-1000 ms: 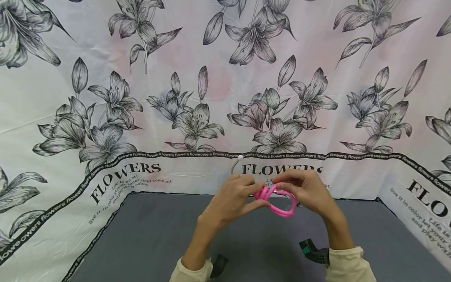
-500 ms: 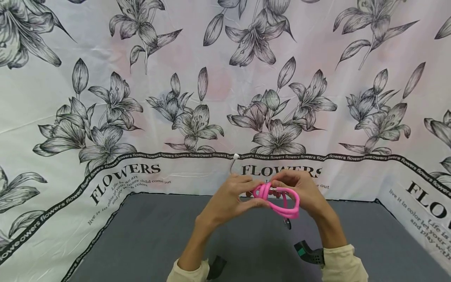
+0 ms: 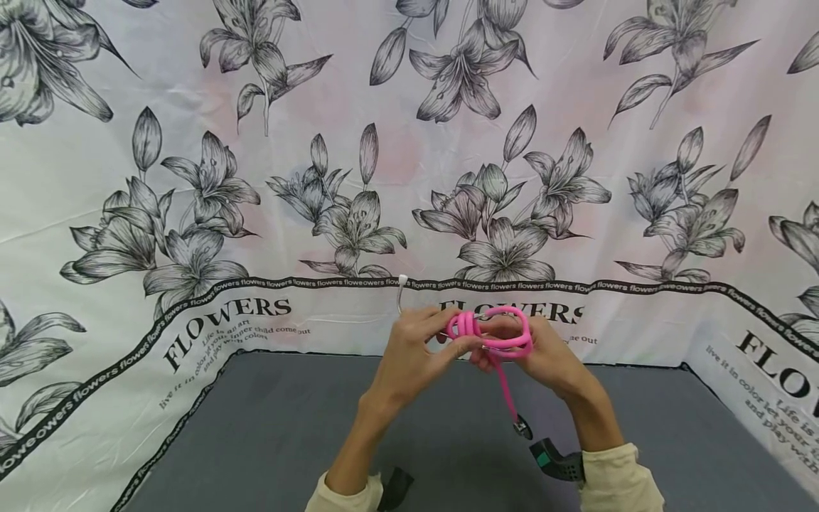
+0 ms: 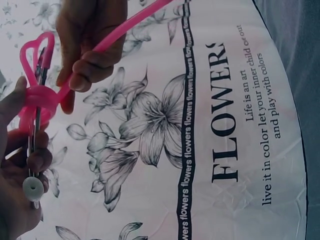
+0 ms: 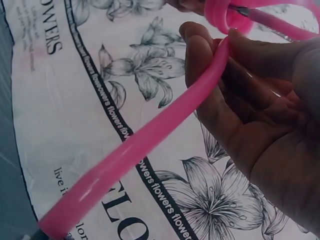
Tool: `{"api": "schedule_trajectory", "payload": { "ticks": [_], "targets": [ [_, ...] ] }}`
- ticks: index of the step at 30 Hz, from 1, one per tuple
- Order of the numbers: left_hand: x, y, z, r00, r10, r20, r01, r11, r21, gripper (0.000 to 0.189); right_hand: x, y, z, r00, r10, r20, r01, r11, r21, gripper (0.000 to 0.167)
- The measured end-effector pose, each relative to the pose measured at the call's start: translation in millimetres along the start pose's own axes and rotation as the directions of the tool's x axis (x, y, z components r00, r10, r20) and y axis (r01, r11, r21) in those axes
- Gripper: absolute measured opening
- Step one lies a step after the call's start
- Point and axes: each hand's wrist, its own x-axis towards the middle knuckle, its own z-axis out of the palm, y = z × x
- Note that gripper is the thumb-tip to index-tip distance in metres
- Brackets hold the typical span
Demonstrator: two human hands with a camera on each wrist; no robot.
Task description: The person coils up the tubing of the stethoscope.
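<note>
A pink stethoscope [image 3: 466,326] is held up above the table, its tubing wound in tight turns around its own folded length. My left hand [image 3: 412,348] grips the wound part and the metal ear tubes. A white ear tip [image 4: 33,189] shows below the left fingers in the left wrist view. My right hand [image 3: 553,359] pinches the loose tubing [image 5: 145,140] beside the turns, between thumb and fingers. From there the free end hangs down to the dark chest piece [image 3: 522,427]. A pink loop sticks out in front of the right hand, partly hiding its fingers.
Below the hands lies a dark grey table surface [image 3: 288,419]. A white cloth [image 3: 358,306] with printed lilies and lettering rises behind and along both sides. A dark strap device [image 3: 557,461] sits at the right wrist, and another dark piece [image 3: 397,487] at the left.
The loop has swung upward and the tubing's free end with the chest piece now hangs lower, below the hands. The right hand has shifted its hold, and the ear tip has moved left.
</note>
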Motion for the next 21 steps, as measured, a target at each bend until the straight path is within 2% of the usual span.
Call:
{"api": "schedule_trajectory", "payload": {
  "ticks": [7,10,15,21],
  "targets": [
    [0.4,1.0,1.2,0.998,0.004,-0.059,0.001,0.995,0.098,0.037,1.9,1.4,2.6,0.995,-0.075,0.065,0.07,0.994,0.079,0.03],
    [0.8,1.4,2.0,0.994,0.034,-0.101,-0.018,0.987,0.162,0.039,3.8,1.7,4.5,0.994,-0.068,0.084,0.056,0.989,0.138,0.026],
    [-0.3,0.6,3.1,0.981,0.099,-0.169,-0.051,0.963,0.265,0.043,6.1,2.6,8.6,0.99,-0.054,0.133,0.014,0.96,0.281,0.027],
    [0.0,-0.3,6.2,0.968,0.159,-0.194,-0.083,0.933,0.351,0.044,5.1,3.1,10.0,0.992,-0.019,0.124,-0.019,0.953,0.303,0.027]
  ]
}}
